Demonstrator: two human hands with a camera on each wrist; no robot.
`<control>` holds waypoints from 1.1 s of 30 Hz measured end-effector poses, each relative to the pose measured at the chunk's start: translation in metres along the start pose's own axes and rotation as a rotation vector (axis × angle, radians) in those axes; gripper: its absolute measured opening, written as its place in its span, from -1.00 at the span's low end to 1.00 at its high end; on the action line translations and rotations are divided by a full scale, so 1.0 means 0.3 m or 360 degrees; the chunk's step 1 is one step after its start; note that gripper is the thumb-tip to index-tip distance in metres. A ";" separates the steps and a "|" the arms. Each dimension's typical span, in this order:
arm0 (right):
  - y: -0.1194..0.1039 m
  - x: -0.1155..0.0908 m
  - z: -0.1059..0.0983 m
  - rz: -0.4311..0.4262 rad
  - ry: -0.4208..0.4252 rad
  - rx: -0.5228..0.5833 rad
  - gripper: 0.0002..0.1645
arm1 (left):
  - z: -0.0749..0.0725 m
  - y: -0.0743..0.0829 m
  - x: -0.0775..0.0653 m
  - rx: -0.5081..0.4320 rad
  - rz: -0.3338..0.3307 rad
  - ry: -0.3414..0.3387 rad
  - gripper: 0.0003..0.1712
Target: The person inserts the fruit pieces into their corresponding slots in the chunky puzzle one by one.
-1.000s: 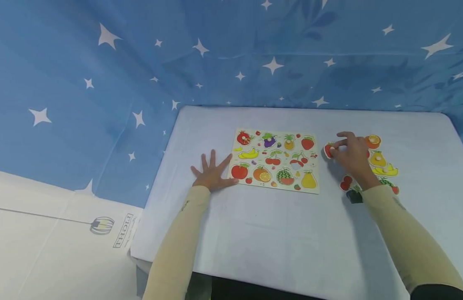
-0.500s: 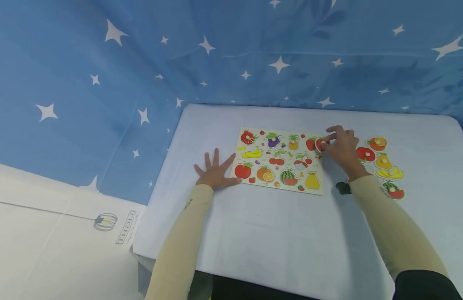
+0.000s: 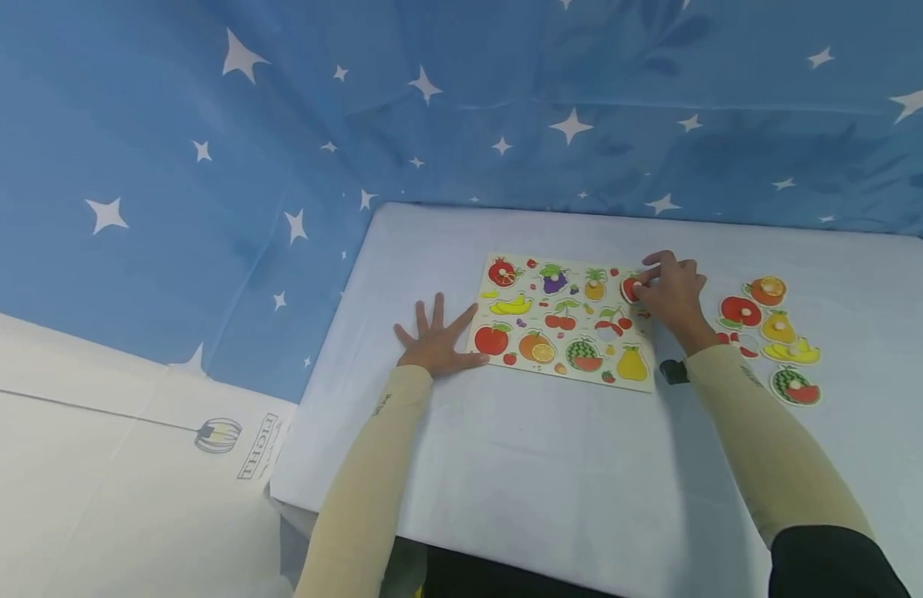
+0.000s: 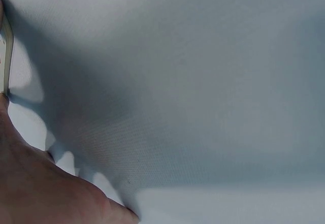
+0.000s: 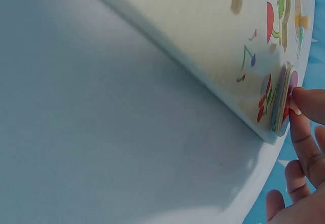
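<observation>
My right hand (image 3: 674, 295) pinches the knob of a strawberry puzzle piece (image 3: 629, 289) at the upper right corner of a fruit puzzle board (image 5: 193, 36). In the right wrist view the piece (image 5: 282, 102) stands steeply tilted at the board's edge, with thumb and forefinger at its knob. The strawberry picture beneath is hidden. My left hand (image 3: 439, 342) lies spread at the board's left edge, thumb and forefinger touching it. Only part of that hand (image 4: 51, 193) and a sliver of board show in the left wrist view.
Loose knobbed pieces lie right of the board: an orange (image 3: 765, 291), a round red fruit (image 3: 740, 312), a pear (image 3: 778, 327), bananas (image 3: 792, 352), a watermelon (image 3: 796, 387), and partly hidden cherries (image 3: 747, 344). A small dark object (image 3: 674, 371) sits beside the right forearm.
My right hand has carried the strawberry piece left from beside the loose pieces to the board's upper right corner. The left hand has stayed at the board's left edge.
</observation>
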State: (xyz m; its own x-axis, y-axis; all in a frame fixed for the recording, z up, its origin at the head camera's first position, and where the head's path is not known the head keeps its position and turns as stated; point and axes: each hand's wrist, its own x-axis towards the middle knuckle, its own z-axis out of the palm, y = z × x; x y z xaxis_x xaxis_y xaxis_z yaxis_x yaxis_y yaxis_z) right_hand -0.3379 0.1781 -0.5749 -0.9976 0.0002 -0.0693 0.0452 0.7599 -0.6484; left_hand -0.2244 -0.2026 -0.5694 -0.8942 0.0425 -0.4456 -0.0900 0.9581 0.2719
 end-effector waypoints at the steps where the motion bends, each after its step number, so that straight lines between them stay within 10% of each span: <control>1: 0.000 0.002 0.003 -0.0018 -0.0002 -0.0006 -0.47 | -0.001 0.001 -0.004 0.0001 0.0002 0.0009 0.20; 21: 0.006 0.022 0.033 -0.0041 -0.0004 -0.0173 -0.50 | 0.005 -0.004 0.020 -0.0057 -0.0001 -0.0012 0.22; 33: 0.043 0.009 -0.036 -0.0141 -0.0040 -0.0214 0.40 | 0.001 -0.006 0.012 -0.0029 -0.0012 -0.0039 0.22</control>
State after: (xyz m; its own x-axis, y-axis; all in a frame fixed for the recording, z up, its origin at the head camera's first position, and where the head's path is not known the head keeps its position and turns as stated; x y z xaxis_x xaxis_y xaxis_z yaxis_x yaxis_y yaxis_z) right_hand -0.3405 0.1949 -0.5753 -0.9957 -0.0857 -0.0361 -0.0522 0.8362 -0.5459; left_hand -0.2274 -0.2040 -0.5718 -0.8826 0.0422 -0.4683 -0.1049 0.9532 0.2836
